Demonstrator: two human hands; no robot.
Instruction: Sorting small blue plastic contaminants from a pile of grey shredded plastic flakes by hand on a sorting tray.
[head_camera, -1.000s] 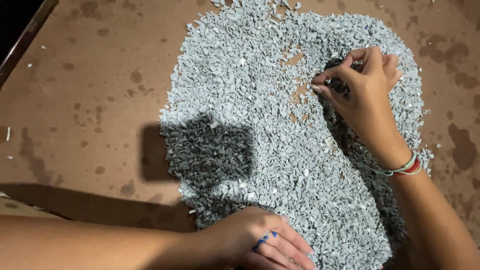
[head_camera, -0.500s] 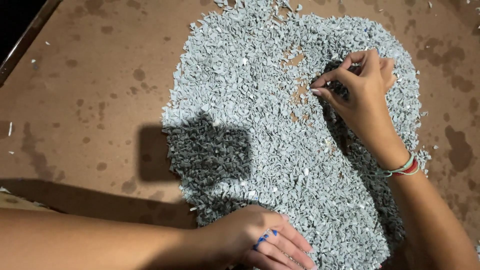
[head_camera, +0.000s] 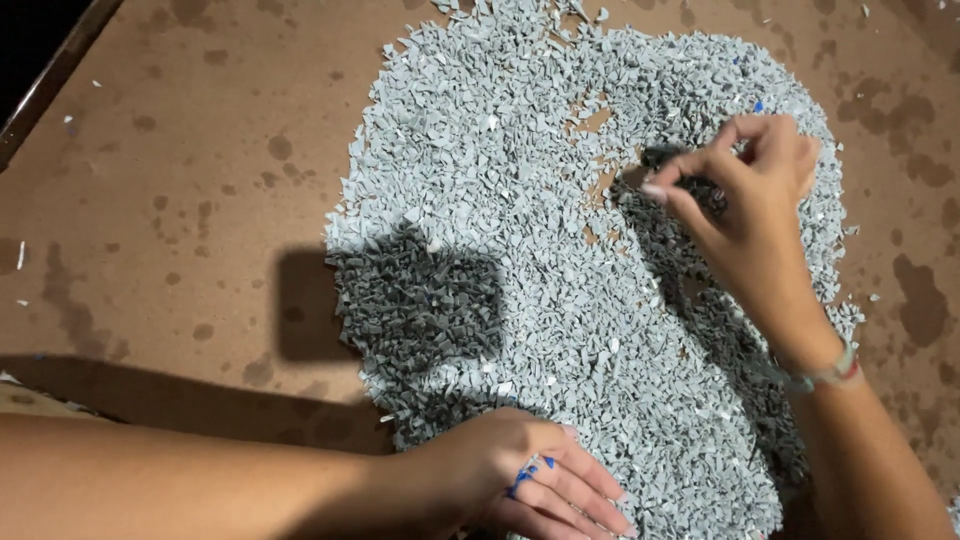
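Looking down, we see a broad heap of pale grey plastic flakes (head_camera: 560, 300) spread across a brown, stained board (head_camera: 180, 170), running from the top edge of the view down to the bottom edge. Our right hand (head_camera: 745, 215) hovers over the upper right part of the heap with its fingers (head_camera: 690, 175) drawn narrowly together in a pinch around a small dark piece (head_camera: 662, 156), which stands out against the grey. Just left of that pinch the flakes thin out and small bare patches (head_camera: 597, 120) of brown board show through. A thin banded bracelet (head_camera: 830, 372) circles the right wrist. Our left hand (head_camera: 535, 480) lies flat on the heap's near edge at the bottom of the view, fingers loosely spread and holding nothing, with a few tiny blue chips (head_camera: 522, 480) caught between the fingers. The left forearm (head_camera: 200, 480) stretches along the lower edge from the left side. The heap's left margin is ragged, and beyond it the board lies open and wide up to a dark raised rim (head_camera: 50, 80) at the upper left corner. On the right the flakes scatter thinly toward a narrower strip of board. A blocky dark shadow (head_camera: 400, 300) falls over the heap's left edge and the board beside it.
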